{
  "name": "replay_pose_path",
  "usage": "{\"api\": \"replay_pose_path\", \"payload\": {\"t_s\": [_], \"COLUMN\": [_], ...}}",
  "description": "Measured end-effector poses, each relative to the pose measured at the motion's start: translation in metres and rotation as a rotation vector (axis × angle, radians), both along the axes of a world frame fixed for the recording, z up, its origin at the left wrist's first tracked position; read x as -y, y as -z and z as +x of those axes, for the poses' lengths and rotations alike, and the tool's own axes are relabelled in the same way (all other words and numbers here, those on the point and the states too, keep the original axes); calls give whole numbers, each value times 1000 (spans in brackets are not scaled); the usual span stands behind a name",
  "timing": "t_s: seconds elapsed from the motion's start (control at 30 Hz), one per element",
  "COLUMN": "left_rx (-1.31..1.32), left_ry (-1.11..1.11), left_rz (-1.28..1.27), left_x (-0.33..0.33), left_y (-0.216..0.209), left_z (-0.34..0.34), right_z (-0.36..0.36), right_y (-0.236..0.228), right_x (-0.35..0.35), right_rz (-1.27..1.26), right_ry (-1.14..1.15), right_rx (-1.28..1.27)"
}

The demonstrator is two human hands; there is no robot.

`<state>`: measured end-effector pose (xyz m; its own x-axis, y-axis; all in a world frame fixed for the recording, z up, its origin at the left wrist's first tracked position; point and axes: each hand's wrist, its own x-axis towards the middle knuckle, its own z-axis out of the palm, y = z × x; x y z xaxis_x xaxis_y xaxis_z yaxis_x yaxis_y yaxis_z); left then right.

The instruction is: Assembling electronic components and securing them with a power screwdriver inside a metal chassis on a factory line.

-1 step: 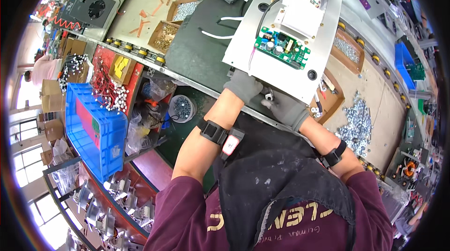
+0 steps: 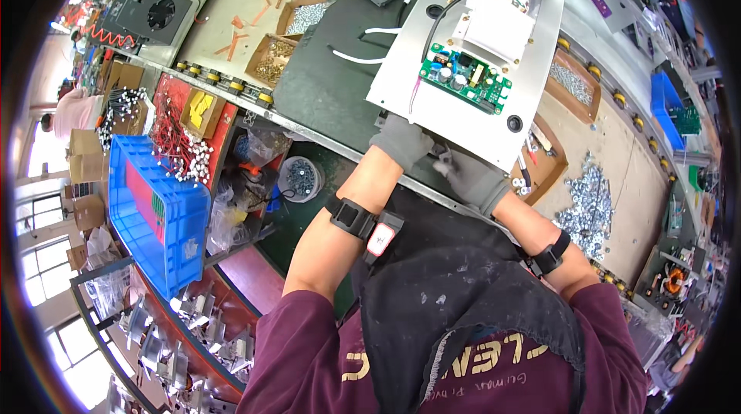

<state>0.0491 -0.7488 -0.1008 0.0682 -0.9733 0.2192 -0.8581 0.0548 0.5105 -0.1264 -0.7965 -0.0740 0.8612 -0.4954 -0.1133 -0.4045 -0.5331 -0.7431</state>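
Observation:
A white metal panel (image 2: 390,88) lies on the dark mat, carrying a green circuit board (image 2: 465,80) and a white block (image 2: 498,28). At its near edge are both my hands in grey gloves. My left hand (image 2: 401,142) is closed, with its fingertips curled in by the edge and partly hidden. Beside it, my right hand (image 2: 472,180) has its thumb and fingers pinched together just below the edge. Something small and dark shows between the two hands, too hidden to name. A black cable (image 2: 444,18) arcs over the panel.
Cardboard trays of fasteners flank the mat, including brass ones (image 2: 271,60) on the left. Loose metal fasteners (image 2: 587,209) are heaped on the right. A tray with tools (image 2: 544,163) sits by my right hand. A blue crate (image 2: 181,252) stands lower left, near red wires (image 2: 174,124).
My right hand's fingertips have shifted slightly, and the small metal piece seen beside them before is now mostly hidden. The left hand and panel have stayed almost where they were.

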Motion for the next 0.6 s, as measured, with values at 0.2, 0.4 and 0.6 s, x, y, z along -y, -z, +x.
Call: {"api": "replay_pose_path", "payload": {"t_s": [0.2, 0.4, 0.6], "left_rx": [163, 289, 204], "left_ry": [-77, -89, -91], "left_rz": [-53, 322, 476], "left_x": [-2, 0, 1], "left_y": [5, 5, 30], "left_z": [-9, -15, -15], "right_z": [-18, -25, 3], "right_y": [40, 27, 19], "right_x": [35, 30, -3], "right_rz": [-469, -311, 51], "right_ry": [-84, -144, 104], "right_rx": [65, 32, 109]}}
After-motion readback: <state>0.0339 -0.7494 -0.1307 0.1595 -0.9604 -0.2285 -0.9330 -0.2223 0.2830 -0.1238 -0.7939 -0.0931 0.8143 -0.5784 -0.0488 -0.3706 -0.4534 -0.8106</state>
